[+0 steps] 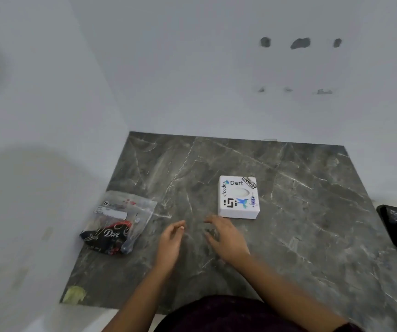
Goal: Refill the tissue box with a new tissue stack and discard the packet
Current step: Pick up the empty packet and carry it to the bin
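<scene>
both hands empty, left hand (170,243) and right hand (226,237) with fingers apart over the worktop (312,212). tissue box (238,197) at 1 o'clock of them, packet (118,224) at 9 o'clock (contents unclear). risk: crinkled packet tearing unevenly, spilling the stack.

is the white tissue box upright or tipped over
Upright: the white tissue box sits flat on the marble table, its stickered top and oval opening facing up.
</scene>
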